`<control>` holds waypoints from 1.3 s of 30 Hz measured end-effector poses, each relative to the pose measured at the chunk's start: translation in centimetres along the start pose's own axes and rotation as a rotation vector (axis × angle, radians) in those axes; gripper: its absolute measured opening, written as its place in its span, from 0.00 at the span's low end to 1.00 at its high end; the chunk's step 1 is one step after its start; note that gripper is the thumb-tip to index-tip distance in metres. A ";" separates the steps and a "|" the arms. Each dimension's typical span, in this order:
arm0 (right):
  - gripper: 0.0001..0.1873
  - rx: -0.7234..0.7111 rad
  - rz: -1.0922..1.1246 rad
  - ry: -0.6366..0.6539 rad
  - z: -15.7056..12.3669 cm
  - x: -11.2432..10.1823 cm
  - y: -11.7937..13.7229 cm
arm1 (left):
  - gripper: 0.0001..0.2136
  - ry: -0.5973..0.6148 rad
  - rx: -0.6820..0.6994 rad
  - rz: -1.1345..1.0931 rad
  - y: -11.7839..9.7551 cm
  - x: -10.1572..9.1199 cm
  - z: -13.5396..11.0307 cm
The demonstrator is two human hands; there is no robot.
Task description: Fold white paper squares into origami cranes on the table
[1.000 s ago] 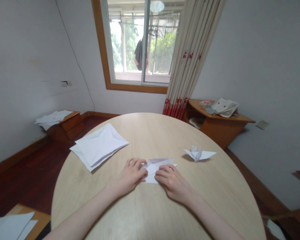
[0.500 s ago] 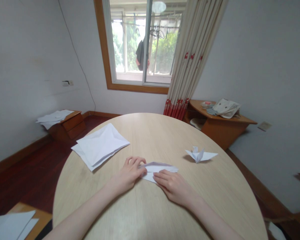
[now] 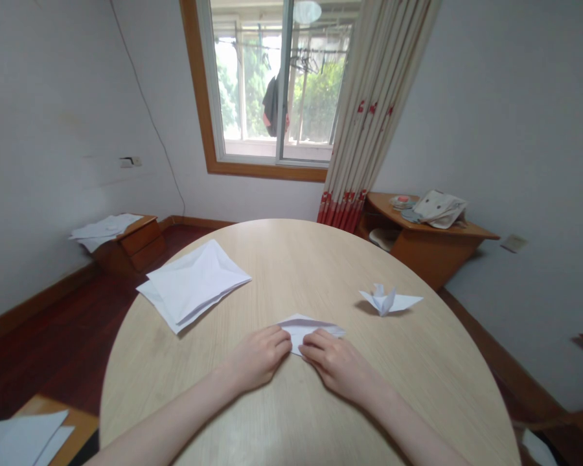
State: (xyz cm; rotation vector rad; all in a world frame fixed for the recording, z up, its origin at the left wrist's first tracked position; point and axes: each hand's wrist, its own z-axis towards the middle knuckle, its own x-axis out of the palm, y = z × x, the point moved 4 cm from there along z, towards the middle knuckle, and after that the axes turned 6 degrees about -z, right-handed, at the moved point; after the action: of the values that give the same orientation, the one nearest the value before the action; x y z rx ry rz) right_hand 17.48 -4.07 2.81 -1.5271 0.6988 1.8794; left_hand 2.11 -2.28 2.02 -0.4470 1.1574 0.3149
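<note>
A folded white sheet of paper [image 3: 307, 325] lies on the round table in front of me, its upper layer slightly raised at the far edge. My left hand [image 3: 265, 353] is closed on its left side, fingers curled together over the paper. On the near right part of the paper rests my right hand [image 3: 331, 355], its fingers bent and pressed together against the folds. The paper's left corner and near edge are partly hidden under the hands. Beyond my right hand, to the right, stands a folded white paper crane [image 3: 385, 301] with its wings spread.
A stack of creased white paper sheets [image 3: 199, 281] lies at the left of the round wooden table [image 3: 291, 252]. More paper sheets [image 3: 24, 437] are at the lower left. A drawer cabinet [image 3: 138, 243] and a corner desk [image 3: 432, 252] stand behind the table.
My left hand has shifted slightly right and nearer, and its spread fingers have curled together over the paper. My right hand has stayed nearly in place, its fingers slightly more bent.
</note>
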 end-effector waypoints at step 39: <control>0.24 0.160 -0.065 -0.290 0.0 0.2 -1.0 | 0.23 -0.347 -0.138 -0.048 0.2 0.9 0.1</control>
State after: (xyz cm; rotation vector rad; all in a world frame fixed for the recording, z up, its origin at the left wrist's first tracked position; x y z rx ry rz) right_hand 18.24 -3.37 2.54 -1.1348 0.6405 1.8958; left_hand 2.45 -2.10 1.20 -0.5173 0.7891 0.4140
